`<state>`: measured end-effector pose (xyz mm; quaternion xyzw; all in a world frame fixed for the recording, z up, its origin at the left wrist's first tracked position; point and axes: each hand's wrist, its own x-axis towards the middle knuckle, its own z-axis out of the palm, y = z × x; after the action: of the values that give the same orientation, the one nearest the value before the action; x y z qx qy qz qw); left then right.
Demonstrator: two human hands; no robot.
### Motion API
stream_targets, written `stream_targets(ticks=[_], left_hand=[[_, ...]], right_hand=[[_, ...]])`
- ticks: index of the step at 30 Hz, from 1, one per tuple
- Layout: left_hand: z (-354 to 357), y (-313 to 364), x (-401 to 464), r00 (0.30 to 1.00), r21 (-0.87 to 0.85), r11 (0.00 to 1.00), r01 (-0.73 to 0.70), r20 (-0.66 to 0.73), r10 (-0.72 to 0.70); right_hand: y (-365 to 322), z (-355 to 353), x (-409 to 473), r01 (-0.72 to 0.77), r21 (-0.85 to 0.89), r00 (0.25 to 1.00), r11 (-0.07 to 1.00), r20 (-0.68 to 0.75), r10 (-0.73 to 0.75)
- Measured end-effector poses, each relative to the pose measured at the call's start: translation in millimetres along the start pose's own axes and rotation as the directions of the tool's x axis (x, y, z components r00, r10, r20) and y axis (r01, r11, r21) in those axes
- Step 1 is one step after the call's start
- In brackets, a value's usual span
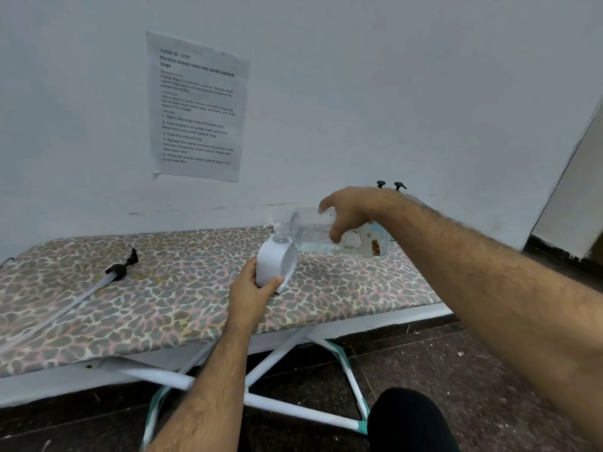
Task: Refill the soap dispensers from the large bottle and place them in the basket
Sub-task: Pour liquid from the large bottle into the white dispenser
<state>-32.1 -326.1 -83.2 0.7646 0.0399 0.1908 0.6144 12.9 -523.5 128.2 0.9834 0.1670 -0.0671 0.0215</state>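
Observation:
A white soap dispenser (pixel 272 264) stands on the leopard-print board (pixel 163 295), its top open. My left hand (pixel 251 288) grips its lower side. My right hand (pixel 346 212) holds a large clear bottle (pixel 311 231) tipped sideways, with its neck right at the dispenser's opening. A black pump head with a long clear tube (pixel 120 267) lies apart on the board's left. Behind my right arm sits a clear basket (pixel 375 239); two black pump tops (pixel 390 185) stick up above my wrist.
A printed task sheet (pixel 197 106) is taped to the white wall. The board rests on white crossed legs (pixel 277 370) over a dark floor. My dark-clothed knee (pixel 411 419) is at the bottom right. A door frame (pixel 567 177) stands at the right.

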Motion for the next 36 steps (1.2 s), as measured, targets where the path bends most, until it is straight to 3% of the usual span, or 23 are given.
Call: stream_targets(ticks=[36], left_hand=[[0.2,5.5,-3.9,1.000,0.004,1.000,-0.015,-0.009,0.015]], right_hand=[[-2.2,-3.7,-1.4,-0.016,0.040,0.999,0.999,0.035,0.015]])
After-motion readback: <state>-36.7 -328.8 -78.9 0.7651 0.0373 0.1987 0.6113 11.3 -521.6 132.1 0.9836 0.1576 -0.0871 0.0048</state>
